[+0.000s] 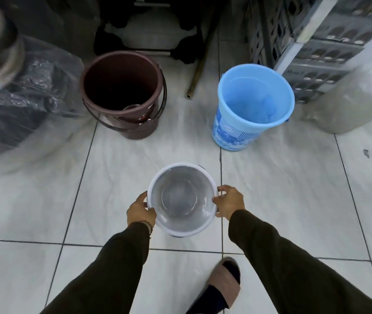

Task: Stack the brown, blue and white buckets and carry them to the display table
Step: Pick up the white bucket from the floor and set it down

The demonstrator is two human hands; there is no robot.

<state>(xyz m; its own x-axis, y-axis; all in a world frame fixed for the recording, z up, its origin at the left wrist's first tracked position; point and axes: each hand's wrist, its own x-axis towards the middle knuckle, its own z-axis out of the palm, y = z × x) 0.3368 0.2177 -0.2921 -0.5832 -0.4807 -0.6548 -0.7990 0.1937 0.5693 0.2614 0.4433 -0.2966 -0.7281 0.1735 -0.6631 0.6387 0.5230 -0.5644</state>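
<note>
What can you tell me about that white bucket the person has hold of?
The white bucket is small, round and looks like plastic, with a thick white rim and a greyish inside that appears empty. It is upright, mouth up, above the tiled floor. The left hand and right hand grip its rim on opposite sides. Something dark peeks out beneath; I can't identify it.

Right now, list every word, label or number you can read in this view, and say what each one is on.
No text here can be read for certain.
Blue bucket: a white and blue printed label on its side, too blurred to read.
Grey crates: a dark handwritten scrawl on one front edge, too small to read.
Brown bucket: a small sticker near the rim, unreadable.
White bucket: no text visible.
</note>
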